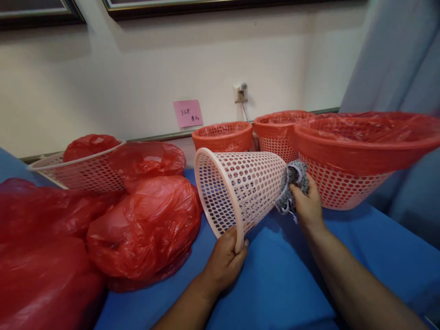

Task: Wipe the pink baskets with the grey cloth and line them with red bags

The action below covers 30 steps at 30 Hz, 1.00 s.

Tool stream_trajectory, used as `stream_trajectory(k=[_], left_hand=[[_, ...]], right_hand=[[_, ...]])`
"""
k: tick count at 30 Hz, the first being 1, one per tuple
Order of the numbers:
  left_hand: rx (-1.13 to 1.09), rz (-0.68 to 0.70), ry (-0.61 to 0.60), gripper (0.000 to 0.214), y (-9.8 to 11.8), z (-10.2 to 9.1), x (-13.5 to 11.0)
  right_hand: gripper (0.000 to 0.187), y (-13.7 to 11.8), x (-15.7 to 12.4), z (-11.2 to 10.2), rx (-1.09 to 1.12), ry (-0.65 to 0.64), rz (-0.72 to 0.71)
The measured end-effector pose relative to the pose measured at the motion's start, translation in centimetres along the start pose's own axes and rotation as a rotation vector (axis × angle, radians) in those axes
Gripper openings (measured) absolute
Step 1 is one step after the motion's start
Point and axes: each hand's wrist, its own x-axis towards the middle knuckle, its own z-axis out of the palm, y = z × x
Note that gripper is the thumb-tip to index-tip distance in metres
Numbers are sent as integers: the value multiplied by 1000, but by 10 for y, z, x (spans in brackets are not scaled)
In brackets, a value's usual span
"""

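A pale pink perforated plastic wastebasket (254, 183) lies tilted on its side above the blue surface, its mouth facing left. My left hand (227, 256) is closed around the lower part of its rim. At the basket's base, my right hand (309, 201) grips a crumpled grey cleaning cloth (294, 176) with light edging, which rests against the bottom. The palm side of each hand is hidden.
Filled red plastic bags (147, 224) crowd the left, before a low white basket (85, 172). Behind are two red-lined baskets (223, 133), and a larger lined basket (343, 188) stands right. A pink note (188, 113) and socket (240, 93) are on the wall.
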Motion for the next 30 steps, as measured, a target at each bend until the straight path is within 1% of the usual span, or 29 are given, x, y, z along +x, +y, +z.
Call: stream_trajectory(k=[1, 2, 4, 6, 8, 10, 11, 12, 13, 14, 15, 17, 18, 19, 20, 21, 22, 23, 24, 25, 27, 28, 30], left_hand=[[5, 10, -2, 48, 0, 0, 0], [10, 17, 1, 49, -1, 0, 1], [21, 26, 21, 49, -3, 0, 1], [29, 33, 35, 49, -5, 1, 2], [21, 34, 31, 46, -7, 1, 2], [1, 29, 22, 41, -7, 1, 2], [-9, 26, 20, 39, -7, 1, 2], [-12, 26, 19, 39, -7, 1, 3], [-6, 26, 14, 40, -6, 1, 3], [6, 28, 11, 43, -6, 1, 3], [21, 28, 10, 46, -6, 1, 4], [56, 21, 12, 53, -7, 1, 4], [71, 16, 13, 56, -8, 2, 3], [86, 12, 14, 58, -10, 2, 2], [100, 11, 9, 61, -11, 3, 2], [114, 13, -1, 63, -13, 3, 1], [127, 18, -11, 66, -14, 4, 1], [137, 25, -21, 67, -15, 4, 0], [143, 34, -30, 68, -16, 4, 1], [147, 43, -36, 69, -16, 3, 1], [144, 55, -35, 66, -16, 3, 2], [140, 56, -33, 64, -15, 3, 2], [134, 51, -35, 57, -14, 3, 3]], right_hand=[[65, 0, 0, 0, -9, -5, -21], [65, -1, -4, 1, -39, -14, -88], [62, -7, -18, 1, -123, -81, -318], [66, -17, -39, -1, -178, -225, -595], [75, -30, -61, -4, -175, -389, -839], [78, -40, -76, -7, -141, -490, -1013], [77, -42, -81, -7, -125, -511, -1066], [76, -43, -82, -7, -117, -510, -1085], [75, -41, -80, -6, -118, -487, -1067], [73, -36, -75, -5, -131, -442, -1011], [70, -30, -66, -3, -153, -379, -919], [60, -13, -41, -1, -198, -208, -646], [55, -5, -27, 0, -211, -128, -482], [54, 3, -13, 0, -194, -70, -315], [56, 9, -1, -1, -143, -63, -167], [59, 14, 8, -1, -93, -67, -53], [62, 16, 12, -1, -50, -81, 16], [64, 16, 13, -1, -31, -92, 31], [63, 13, 9, -1, -39, -94, -10], [61, 8, 2, 0, -68, -98, -98], [57, -5, -21, -1, -113, -152, -359], [58, -13, -34, -2, -111, -214, -499], [67, -29, -58, -6, -72, -376, -742]])
